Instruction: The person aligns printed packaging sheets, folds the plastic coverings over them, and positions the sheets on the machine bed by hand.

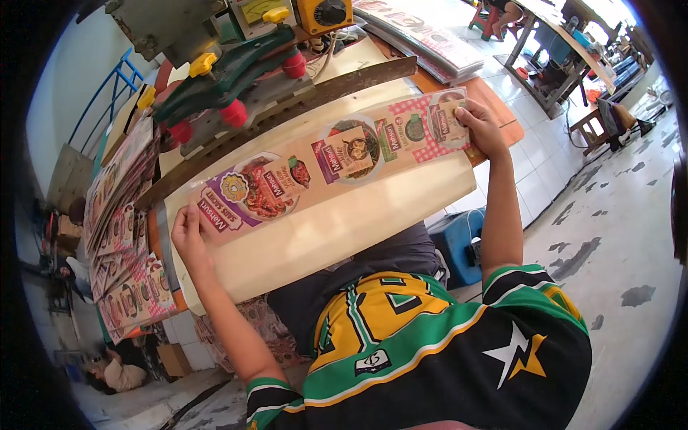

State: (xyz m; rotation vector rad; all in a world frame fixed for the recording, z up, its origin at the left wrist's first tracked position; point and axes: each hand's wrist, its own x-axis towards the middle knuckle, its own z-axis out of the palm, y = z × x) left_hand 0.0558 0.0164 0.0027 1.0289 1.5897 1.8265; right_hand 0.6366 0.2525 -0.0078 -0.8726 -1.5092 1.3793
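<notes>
A long printed plastic sheet (pixel 337 154) with food pictures and "Mahsuri" labels is stretched at a slant over a cream-coloured work surface (pixel 373 211). My left hand (pixel 190 233) is closed on its lower left end, with the fingers pinching the edge. At the upper right end, my right hand (pixel 484 127) grips the sheet's corner between thumb and fingers. The sheet lies nearly flat, its far edge close to the long metal bar (pixel 287 118) of a machine. Above that bar sits the machine's green arm (pixel 226 75) with red and yellow knobs.
Similar printed sheets are heaped in a pile (pixel 122 236) on the left. Another stack (pixel 430 36) lies behind at the upper right. A blue plastic stool or box (pixel 459 247) stands right of my lap. A control box with a dial (pixel 330 12) tops the machine. Other people are in the background.
</notes>
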